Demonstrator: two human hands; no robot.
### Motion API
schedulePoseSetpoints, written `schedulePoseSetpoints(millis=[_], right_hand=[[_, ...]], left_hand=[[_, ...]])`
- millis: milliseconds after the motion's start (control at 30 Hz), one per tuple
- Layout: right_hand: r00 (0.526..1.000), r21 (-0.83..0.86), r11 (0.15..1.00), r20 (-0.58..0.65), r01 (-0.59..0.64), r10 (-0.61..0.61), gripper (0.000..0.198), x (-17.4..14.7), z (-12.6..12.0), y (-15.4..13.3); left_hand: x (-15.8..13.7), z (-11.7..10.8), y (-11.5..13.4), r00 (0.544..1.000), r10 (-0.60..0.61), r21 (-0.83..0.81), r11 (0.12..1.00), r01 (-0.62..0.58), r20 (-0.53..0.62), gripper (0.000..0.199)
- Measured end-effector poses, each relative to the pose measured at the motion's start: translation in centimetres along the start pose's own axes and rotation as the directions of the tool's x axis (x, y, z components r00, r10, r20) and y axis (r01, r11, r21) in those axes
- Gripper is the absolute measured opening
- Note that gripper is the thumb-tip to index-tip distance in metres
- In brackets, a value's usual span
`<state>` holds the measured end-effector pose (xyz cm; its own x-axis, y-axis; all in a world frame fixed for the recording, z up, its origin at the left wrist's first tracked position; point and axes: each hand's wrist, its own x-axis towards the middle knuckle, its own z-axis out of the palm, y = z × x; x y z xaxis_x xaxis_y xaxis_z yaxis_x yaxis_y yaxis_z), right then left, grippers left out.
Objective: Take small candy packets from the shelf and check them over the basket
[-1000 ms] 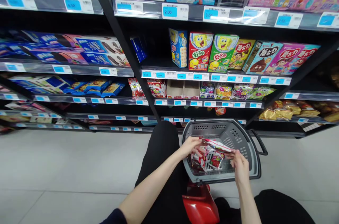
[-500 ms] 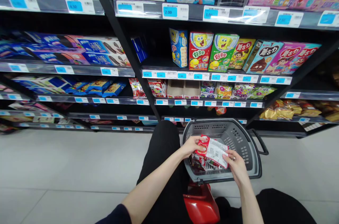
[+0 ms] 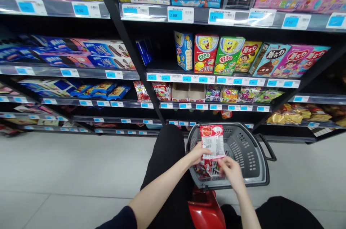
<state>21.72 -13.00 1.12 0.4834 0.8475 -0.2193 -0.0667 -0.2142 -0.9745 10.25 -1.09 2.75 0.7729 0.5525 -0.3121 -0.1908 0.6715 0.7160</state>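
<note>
The small print on the red-and-white packet (image 3: pixel 212 143) is unreadable, and most fingers of the left hand (image 3: pixel 198 154) are hidden behind it. The fingers of the right hand (image 3: pixel 231 173) are blurred by the packet's lower edge — their grip cannot be told. Toward the near left corner of the basket (image 3: pixel 244 137), other packets (image 3: pixel 207 168) lie partly covered. Below its near rim, a red object (image 3: pixel 207 212) is cut off by the bottom edge — its full shape unseen.
</note>
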Motion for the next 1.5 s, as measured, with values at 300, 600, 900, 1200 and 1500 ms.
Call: schedulePoseSetpoints(millis=[300,600,900,1200,1500], right_hand=[[0.99,0.227,0.974,0.137,-0.004,-0.028,0.06,-0.6,-4.2,-2.9],[0.928,0.302,0.943,-0.373,0.139,-0.017,0.048,0.5,-3.2,-1.0],[0.991,0.147,0.985,-0.111,0.093,-0.077,0.055,0.0,-4.1,-1.7],[0.967,-0.012,0.994,-0.231,0.112,-0.112,0.04,0.3,-4.3,-0.8],[0.904,-0.145,0.98,-0.388,0.134,-0.18,0.032,0.0,-3.9,-1.4]], left_hand=[[-1.2,-2.1,1.8,0.77,-0.58,0.484,0.771,0.415,0.264,0.042],[-0.7,0.1,0.4,0.988,0.024,-0.025,0.999,-0.021,0.155,0.089],[0.2,0.0,-0.3,0.964,0.263,0.21,0.944,-0.252,-0.025,0.062],[0.4,-0.5,0.8,0.989,0.14,0.134,0.98,-0.145,0.043,0.061],[0.3,-0.2,0.3,0.974,0.216,0.363,0.914,-0.18,-0.062,0.037]])
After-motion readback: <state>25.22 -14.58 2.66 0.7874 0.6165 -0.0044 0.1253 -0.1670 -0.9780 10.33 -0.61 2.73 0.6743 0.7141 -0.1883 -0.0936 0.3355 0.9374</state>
